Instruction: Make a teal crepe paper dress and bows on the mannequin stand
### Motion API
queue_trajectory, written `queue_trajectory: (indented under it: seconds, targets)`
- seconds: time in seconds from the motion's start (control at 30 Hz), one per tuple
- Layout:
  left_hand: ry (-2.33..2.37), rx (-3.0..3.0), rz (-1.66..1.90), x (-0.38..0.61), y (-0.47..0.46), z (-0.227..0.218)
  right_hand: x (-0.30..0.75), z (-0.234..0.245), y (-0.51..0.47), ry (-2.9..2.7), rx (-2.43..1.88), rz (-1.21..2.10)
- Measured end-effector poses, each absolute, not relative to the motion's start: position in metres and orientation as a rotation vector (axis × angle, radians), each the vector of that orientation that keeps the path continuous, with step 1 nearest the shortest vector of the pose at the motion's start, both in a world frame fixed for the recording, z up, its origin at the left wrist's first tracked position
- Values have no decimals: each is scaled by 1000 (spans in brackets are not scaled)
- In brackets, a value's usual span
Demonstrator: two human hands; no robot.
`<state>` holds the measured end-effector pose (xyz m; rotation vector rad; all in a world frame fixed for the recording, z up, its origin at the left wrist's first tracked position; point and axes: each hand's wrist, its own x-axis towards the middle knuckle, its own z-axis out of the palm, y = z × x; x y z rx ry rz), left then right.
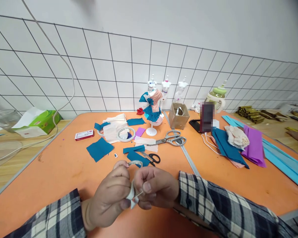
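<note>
My left hand [112, 195] is closed around a narrow whitish tape [132, 192], curled in a loop with faint print on its upper arc. Close against it, my right hand [155, 186] pinches a thin pale end of the tape between thumb and forefinger. Both hands are above the orange table [64, 172], near its front. Just beyond them lie small black-handled scissors [154, 158] on blue fabric pieces [137, 158]. Larger silver scissors [172, 138] rest farther back, beside a white tape roll [126, 134] on pale fabric. My fingers partly hide the tape.
A small dress form [152, 105] in blue and pink fabric stands at the back, with white forms [181, 89] behind. Nearby are a cardboard box [179, 115], a phone [207, 117] and a bottle [217, 96]. Folded fabrics [255, 145] lie right, a red-white box [84, 135] left.
</note>
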<state>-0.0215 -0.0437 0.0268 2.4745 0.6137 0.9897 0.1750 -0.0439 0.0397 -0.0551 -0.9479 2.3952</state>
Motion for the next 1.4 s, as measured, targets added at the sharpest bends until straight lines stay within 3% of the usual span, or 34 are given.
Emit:
queue_trajectory:
  seconds: [0.1,0.23,0.4,0.47,0.53,0.73,0.97,1.4]
  targets:
    - [623,2344,1027,-18,-36,29,175,41,-42,-904,-87,2299]
    - [974,2001,1246,-18,-30,17,177,30,-28,-1128,-357,2101]
    - [1098,2079,1417,-41,0,11,193,15,9,-1402,-836,1626]
    - [1292,2204,1348,-61,19,17,206,13,26,-1500,-997,1348]
    - [1692,2324,1290,-87,37,27,223,12,42,-1762,-1266,844]
    - [2347,2495,910,-152,68,44,287,8,76,-1761,-1604,364]
    - [2375,2565,748,-152,72,37,303,6,74,-2005,-1661,172]
    - [2292,2605,791,-142,71,34,300,6,75,-2222,-1686,-26]
